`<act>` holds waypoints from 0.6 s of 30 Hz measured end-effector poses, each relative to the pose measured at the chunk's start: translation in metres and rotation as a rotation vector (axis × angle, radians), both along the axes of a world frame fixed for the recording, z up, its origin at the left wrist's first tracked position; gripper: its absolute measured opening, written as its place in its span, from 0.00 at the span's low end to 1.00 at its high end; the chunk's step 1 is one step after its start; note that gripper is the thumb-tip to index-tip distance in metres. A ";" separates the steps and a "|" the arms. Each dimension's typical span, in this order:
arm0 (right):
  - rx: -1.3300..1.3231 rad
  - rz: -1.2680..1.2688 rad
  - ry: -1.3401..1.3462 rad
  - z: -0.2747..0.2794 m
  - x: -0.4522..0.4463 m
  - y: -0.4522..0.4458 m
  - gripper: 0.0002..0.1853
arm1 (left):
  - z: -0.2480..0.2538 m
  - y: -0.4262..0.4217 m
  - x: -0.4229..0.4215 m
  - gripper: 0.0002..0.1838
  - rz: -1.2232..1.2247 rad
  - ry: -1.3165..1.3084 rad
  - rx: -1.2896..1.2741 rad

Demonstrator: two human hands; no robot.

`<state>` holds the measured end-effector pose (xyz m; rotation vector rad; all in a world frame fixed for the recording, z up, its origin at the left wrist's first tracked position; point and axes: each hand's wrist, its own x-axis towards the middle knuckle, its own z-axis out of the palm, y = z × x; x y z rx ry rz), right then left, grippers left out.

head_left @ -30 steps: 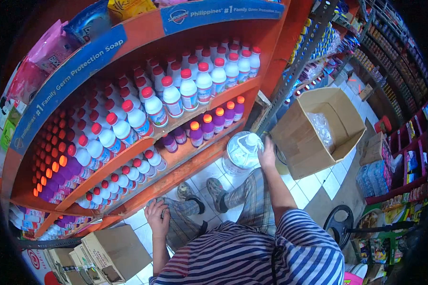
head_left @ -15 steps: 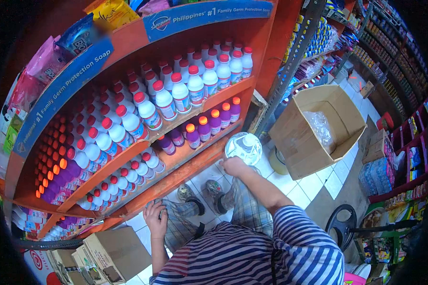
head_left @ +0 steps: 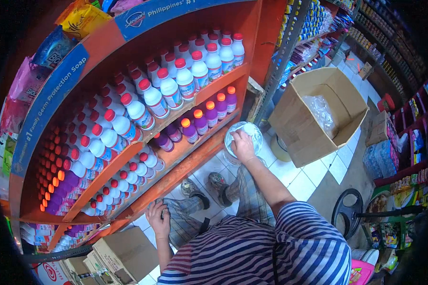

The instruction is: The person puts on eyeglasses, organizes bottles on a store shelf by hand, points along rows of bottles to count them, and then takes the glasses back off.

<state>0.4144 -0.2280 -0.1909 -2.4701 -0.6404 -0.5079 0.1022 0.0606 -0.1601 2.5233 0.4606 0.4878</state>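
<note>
My right hand point(head_left: 242, 146) reaches down onto the middle of the top of a round, clear-and-white plastic container point(head_left: 255, 134) on the tiled floor. Its fingers are bent together there and partly hide the container's top. On my left knee rests my left hand point(head_left: 158, 219), holding nothing, its fingers loosely apart. In front of me, an orange shelf unit point(head_left: 195, 159) carries rows of white bottles with red caps point(head_left: 193, 76) and purple bottles with orange caps point(head_left: 199, 122).
An open cardboard box point(head_left: 299, 128) containing clear plastic stands right of the container. Flattened-looking cartons point(head_left: 123, 254) lie at lower left. A black wheel-like object point(head_left: 347, 213) stands at right, near stocked shelves point(head_left: 416, 137). A metal post point(head_left: 280, 66) rises behind the box.
My right hand has moved from the near edge of the round container onto the middle of its top. My left hand stays on my knee. The view has shifted slightly.
</note>
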 end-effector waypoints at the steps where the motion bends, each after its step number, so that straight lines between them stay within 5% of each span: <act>1: 0.024 -0.046 0.043 -0.001 0.000 -0.002 0.19 | -0.001 0.001 0.001 0.07 0.003 0.009 -0.010; 5: -0.033 -0.141 0.341 -0.005 0.002 0.001 0.23 | 0.000 0.000 0.002 0.07 -0.003 0.008 -0.005; 18: 0.122 -0.254 0.429 0.002 0.016 -0.025 0.16 | 0.000 0.001 -0.005 0.06 0.019 -0.036 -0.029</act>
